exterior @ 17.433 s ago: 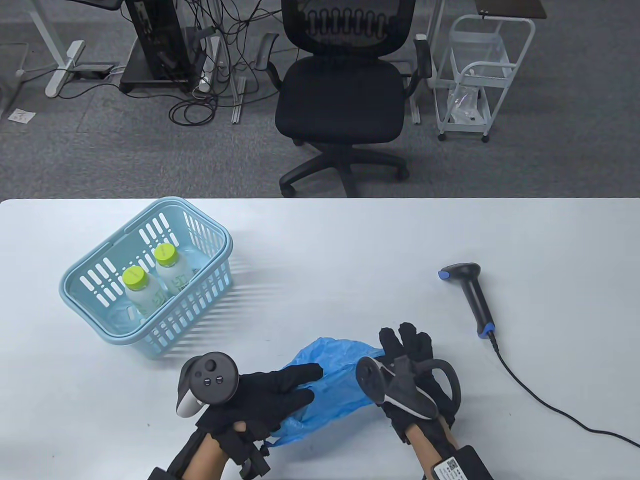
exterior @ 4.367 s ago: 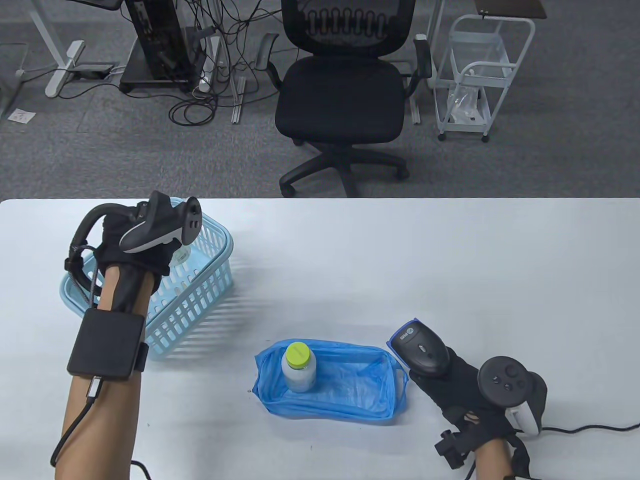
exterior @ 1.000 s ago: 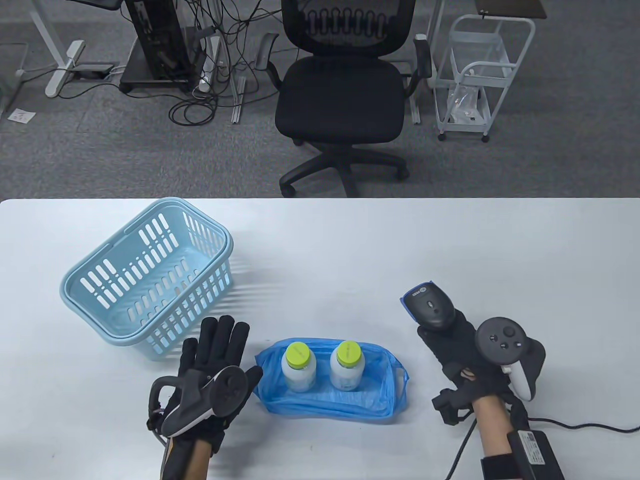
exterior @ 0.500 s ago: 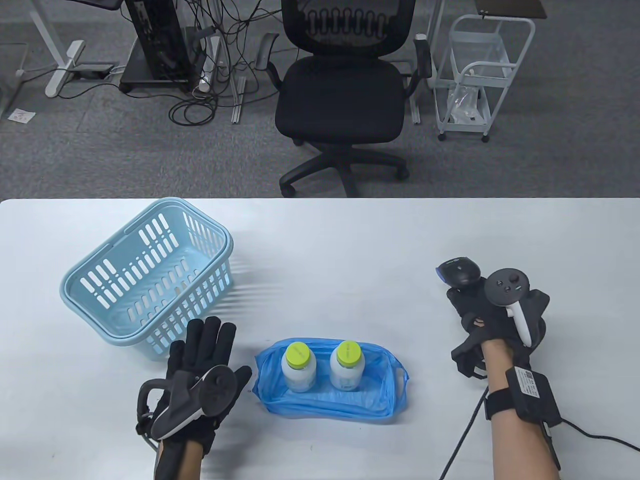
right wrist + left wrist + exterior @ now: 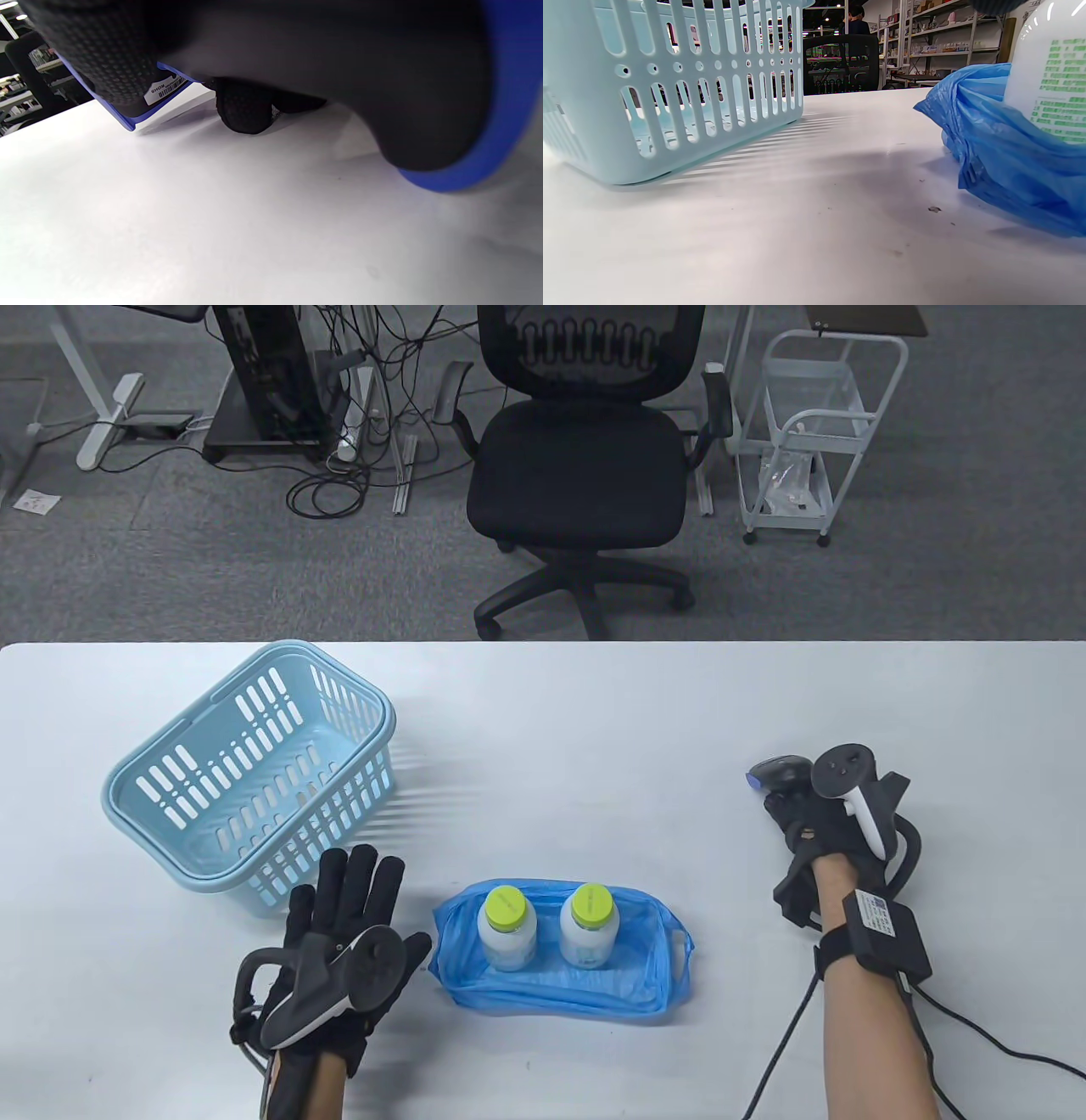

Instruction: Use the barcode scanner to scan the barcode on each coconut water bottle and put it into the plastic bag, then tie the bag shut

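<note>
Two white coconut water bottles with green caps, one on the left (image 5: pixel 506 928) and one on the right (image 5: pixel 587 926), stand upright side by side inside the open blue plastic bag (image 5: pixel 560 989) near the table's front edge. My left hand (image 5: pixel 352 895) lies flat with straight fingers just left of the bag, holding nothing. The bag (image 5: pixel 1001 161) and a bottle (image 5: pixel 1050 72) fill the right of the left wrist view. At the right, my right hand (image 5: pixel 793 810) grips the black barcode scanner (image 5: pixel 776 772) low over the table; the scanner (image 5: pixel 339 76) fills the right wrist view.
An empty light blue basket (image 5: pixel 182 869) stands at the table's left, just beyond my left hand. The scanner's black cable (image 5: pixel 776 1060) trails to the front edge. Beyond the table are an office chair (image 5: pixel 581 475) and a white cart (image 5: pixel 806 432).
My right hand has carried the scanner away from the bag to the right and far side and lowered it toward the table. My left hand barely shifted.
</note>
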A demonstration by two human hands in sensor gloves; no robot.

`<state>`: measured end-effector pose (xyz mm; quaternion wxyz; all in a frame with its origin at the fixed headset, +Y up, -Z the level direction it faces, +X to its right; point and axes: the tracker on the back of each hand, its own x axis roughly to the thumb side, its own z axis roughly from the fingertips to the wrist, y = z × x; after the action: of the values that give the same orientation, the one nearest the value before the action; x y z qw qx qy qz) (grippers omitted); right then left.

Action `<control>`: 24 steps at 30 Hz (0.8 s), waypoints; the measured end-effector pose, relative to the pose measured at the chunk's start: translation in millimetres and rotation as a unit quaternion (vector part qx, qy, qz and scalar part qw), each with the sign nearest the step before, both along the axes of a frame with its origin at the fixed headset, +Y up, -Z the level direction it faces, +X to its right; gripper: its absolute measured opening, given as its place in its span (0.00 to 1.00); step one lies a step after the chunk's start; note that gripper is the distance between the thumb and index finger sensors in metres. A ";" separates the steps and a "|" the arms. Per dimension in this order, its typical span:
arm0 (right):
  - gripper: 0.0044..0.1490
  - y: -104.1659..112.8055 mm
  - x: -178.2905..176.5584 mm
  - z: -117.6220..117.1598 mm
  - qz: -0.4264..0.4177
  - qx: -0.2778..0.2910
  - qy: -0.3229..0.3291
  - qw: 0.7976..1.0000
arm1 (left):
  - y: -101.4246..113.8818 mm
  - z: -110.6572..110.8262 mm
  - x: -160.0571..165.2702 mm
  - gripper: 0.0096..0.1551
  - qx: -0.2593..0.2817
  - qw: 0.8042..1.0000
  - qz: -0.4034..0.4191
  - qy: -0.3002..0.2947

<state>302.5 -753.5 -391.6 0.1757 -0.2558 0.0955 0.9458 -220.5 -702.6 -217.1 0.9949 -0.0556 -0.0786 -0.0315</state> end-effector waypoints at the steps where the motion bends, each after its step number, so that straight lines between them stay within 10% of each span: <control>1: 0.33 -0.7 0.2 -1.3 -0.001 -0.012 -0.001 1.000 | 0.0 0.1 0.1 0.53 -0.001 1.000 -0.001 0.001; 12: 0.54 6.0 -0.4 5.2 0.022 -0.028 0.008 0.999 | 0.0 -0.4 1.3 0.53 -0.008 1.000 -0.005 0.002; 24: 0.54 79.3 -51.2 81.6 0.123 0.081 0.130 0.981 | -1.9 -2.6 5.3 0.54 -0.013 1.000 -0.004 -0.007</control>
<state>251.3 -674.1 -310.0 0.0643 -0.1256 0.0082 0.9900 -215.3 -704.5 -219.7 0.9934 -0.0688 -0.0854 -0.0345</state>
